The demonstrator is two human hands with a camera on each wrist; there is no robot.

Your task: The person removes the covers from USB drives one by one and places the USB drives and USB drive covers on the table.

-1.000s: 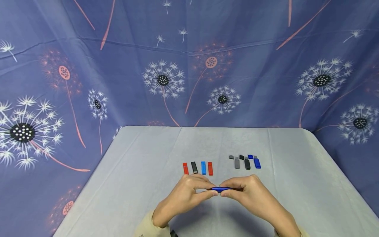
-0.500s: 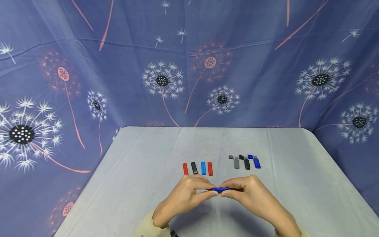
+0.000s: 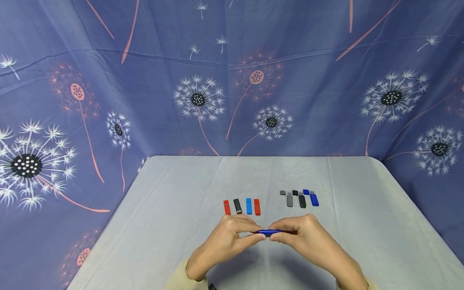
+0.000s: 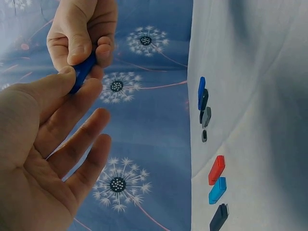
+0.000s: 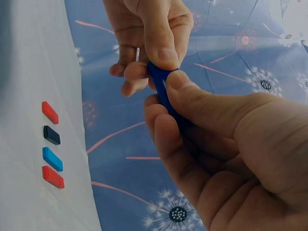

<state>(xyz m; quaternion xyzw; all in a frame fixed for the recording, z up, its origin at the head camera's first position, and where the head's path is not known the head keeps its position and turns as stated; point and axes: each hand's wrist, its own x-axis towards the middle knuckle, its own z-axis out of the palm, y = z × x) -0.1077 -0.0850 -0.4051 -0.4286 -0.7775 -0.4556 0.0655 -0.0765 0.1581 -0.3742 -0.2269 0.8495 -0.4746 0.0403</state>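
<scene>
A blue USB flash drive [image 3: 269, 233] is held level between both hands above the near part of the table. My left hand [image 3: 226, 239] pinches one end with thumb and index finger; the other fingers are spread in the left wrist view. At the opposite end, my right hand [image 3: 311, 239] grips the blue drive [image 5: 166, 96] between its thumb and curled fingers. The fingers cover much of the drive's two ends. Beyond the right hand lie uncapped grey [image 3: 289, 200], black [image 3: 302, 200] and blue [image 3: 314, 199] flash drives, metal plugs facing away.
Grey [image 3: 282, 193], black [image 3: 295, 193] and blue [image 3: 306, 192] caps lie beside the uncapped drives. Beyond the left hand is a row with a red drive [image 3: 226, 207], a black one [image 3: 237, 206], a light blue one [image 3: 249, 206] and another red one [image 3: 257, 207]. A dandelion-print cloth [image 3: 232, 133] hangs behind.
</scene>
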